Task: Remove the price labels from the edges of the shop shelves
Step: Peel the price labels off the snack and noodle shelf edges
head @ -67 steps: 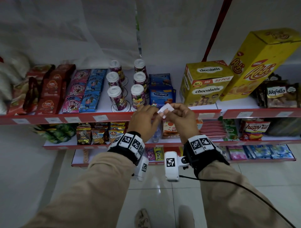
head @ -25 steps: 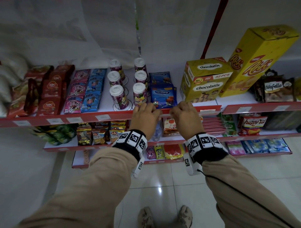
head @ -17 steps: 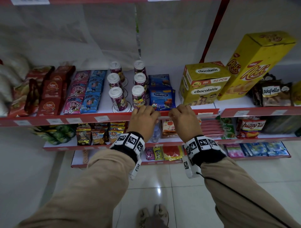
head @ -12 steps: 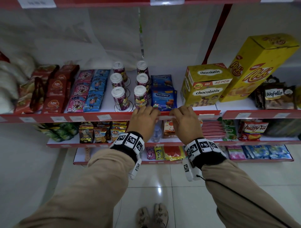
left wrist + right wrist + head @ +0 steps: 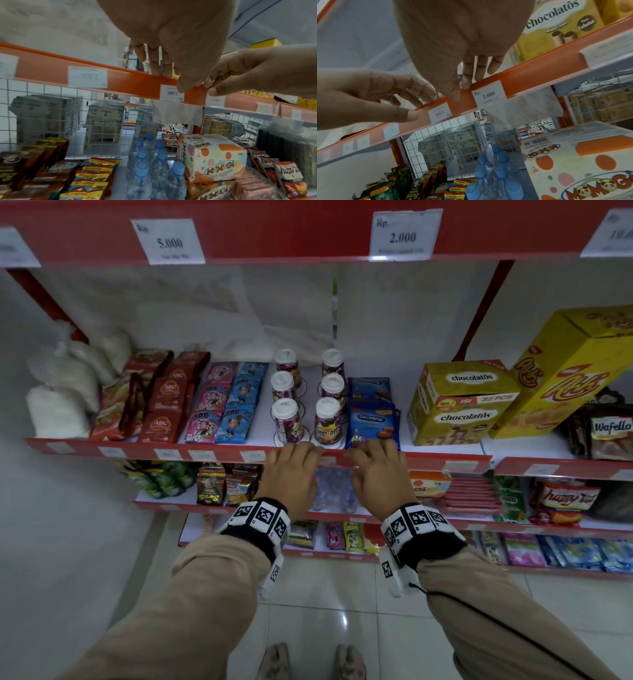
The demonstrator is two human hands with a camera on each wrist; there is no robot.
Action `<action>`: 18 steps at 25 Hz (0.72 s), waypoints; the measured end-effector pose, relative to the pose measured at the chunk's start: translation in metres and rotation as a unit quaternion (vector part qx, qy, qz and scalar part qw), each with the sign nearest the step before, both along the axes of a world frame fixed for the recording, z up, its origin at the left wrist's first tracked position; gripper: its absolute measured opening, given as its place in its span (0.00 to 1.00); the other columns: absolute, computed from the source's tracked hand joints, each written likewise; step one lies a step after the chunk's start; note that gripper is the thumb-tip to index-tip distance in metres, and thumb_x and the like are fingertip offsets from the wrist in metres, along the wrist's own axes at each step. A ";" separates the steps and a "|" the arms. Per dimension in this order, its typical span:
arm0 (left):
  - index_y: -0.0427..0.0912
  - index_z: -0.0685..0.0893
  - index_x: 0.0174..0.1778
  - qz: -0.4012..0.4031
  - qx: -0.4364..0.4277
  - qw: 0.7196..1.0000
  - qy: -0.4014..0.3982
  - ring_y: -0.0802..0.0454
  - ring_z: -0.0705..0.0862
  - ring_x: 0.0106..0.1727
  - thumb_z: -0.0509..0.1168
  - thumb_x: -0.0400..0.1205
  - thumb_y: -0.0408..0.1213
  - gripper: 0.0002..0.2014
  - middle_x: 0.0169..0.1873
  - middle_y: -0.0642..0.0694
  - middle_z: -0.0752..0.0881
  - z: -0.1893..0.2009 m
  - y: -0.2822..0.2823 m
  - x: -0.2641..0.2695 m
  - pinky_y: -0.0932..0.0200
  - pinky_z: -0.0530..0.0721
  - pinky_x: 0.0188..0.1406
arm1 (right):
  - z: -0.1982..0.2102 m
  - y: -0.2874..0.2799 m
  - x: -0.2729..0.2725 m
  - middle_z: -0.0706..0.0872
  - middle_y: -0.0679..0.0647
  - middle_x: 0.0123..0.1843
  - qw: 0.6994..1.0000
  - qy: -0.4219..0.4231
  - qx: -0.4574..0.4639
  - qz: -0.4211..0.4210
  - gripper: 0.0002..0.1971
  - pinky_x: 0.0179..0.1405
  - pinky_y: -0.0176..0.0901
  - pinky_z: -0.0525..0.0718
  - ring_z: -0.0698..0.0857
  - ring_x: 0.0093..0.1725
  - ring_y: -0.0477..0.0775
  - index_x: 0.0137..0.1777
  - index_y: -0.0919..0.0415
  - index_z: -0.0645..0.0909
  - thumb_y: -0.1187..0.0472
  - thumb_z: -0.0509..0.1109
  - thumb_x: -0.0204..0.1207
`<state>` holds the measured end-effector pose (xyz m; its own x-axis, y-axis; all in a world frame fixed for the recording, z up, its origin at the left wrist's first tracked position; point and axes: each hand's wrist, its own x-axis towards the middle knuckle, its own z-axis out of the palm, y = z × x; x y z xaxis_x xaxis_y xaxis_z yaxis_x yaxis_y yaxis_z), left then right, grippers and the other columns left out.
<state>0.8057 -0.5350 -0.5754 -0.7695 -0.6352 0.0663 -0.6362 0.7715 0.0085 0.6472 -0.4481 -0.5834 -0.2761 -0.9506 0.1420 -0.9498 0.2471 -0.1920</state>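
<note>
Your left hand (image 5: 289, 474): palm down, fingers (image 5: 155, 63) hooked over the top of the red shelf edge (image 5: 424, 462), thumb pressed on a price label (image 5: 171, 93) marked 2.000; nothing gripped. Your right hand (image 5: 380, 474): beside the left, same pose, fingertips on the strip's top lip, thumb on the strip between two labels; holding nothing. Second label (image 5: 489, 96), also 2.000, sits in the strip just right of your right thumb. Both forearms reach forward in tan sleeves. Behind the edge: cups (image 5: 327, 419), blue packets (image 5: 373, 422), a yellow box (image 5: 459, 405). Below: water bottles (image 5: 154, 169).
</note>
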 end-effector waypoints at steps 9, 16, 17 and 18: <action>0.50 0.71 0.71 -0.029 0.014 0.999 -0.033 0.46 0.69 0.65 0.62 0.76 0.42 0.25 0.67 0.49 0.72 -0.002 -0.021 0.024 0.51 0.66 0.58 | -0.012 -0.015 0.032 0.84 0.63 0.51 0.998 -0.009 -0.059 -0.013 0.17 0.49 0.54 0.78 0.79 0.53 0.65 0.53 0.66 0.83 0.72 0.70 0.63; 0.48 0.71 0.73 -0.065 0.026 0.997 -0.020 0.44 0.69 0.63 0.63 0.72 0.46 0.30 0.65 0.47 0.72 -0.011 -0.031 0.028 0.49 0.66 0.53 | -0.025 -0.015 0.053 0.83 0.61 0.61 0.998 0.012 -0.051 -0.041 0.21 0.53 0.55 0.79 0.78 0.57 0.66 0.64 0.64 0.81 0.68 0.67 0.70; 0.48 0.71 0.72 -0.068 0.024 0.997 -0.019 0.43 0.68 0.63 0.64 0.72 0.47 0.30 0.64 0.46 0.72 -0.014 -0.032 0.029 0.49 0.66 0.53 | -0.025 -0.018 0.055 0.82 0.59 0.63 0.998 0.019 -0.028 -0.049 0.21 0.53 0.54 0.78 0.77 0.58 0.65 0.65 0.62 0.80 0.67 0.65 0.70; 0.48 0.72 0.72 -0.071 0.024 0.997 -0.018 0.43 0.68 0.62 0.64 0.71 0.48 0.31 0.64 0.45 0.72 -0.015 -0.032 0.029 0.49 0.66 0.53 | -0.024 -0.020 0.056 0.81 0.57 0.64 0.998 0.025 -0.005 -0.057 0.21 0.54 0.53 0.76 0.75 0.59 0.64 0.65 0.60 0.78 0.66 0.63 0.71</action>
<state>0.8346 -0.5670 -0.5906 -0.8531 -0.5217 0.0099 -0.5213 0.8529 0.0270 0.7034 -0.4681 -0.6077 -0.3748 -0.9118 0.1680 -0.9240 0.3525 -0.1481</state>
